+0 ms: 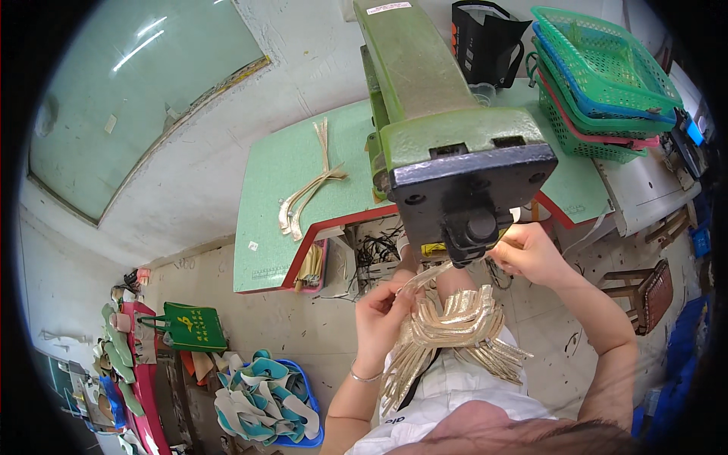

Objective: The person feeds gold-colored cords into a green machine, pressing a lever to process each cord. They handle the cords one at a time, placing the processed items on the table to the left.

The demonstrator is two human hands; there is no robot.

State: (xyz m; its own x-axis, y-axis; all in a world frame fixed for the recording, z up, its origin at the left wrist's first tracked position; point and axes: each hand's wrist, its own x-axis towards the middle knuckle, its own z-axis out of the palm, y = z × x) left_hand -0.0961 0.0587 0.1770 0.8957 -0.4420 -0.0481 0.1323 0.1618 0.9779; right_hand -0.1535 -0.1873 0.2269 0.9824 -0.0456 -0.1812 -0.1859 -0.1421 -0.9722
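A pale gold strap (434, 274) runs from my left hand toward the black head of a green machine (478, 171). My left hand (384, 309) is closed on its near end, thumb against fingers. Just right of the machine's head, my right hand (531, 254) is pinched shut at the strap's other end; the black head partly hides the stretch between. Across my lap lies a thick bundle of shiny gold straps (455, 334), fanned out at its ends, just below both hands.
On the green tabletop (265, 171) with a red edge lie several gold straps (311, 189). Stacked plastic baskets (599, 91) and a black bag (485, 45) stand behind. A blue basin (309, 379) of teal-and-white strips and a green bag (193, 326) are left; a wooden stool (641, 296) is right.
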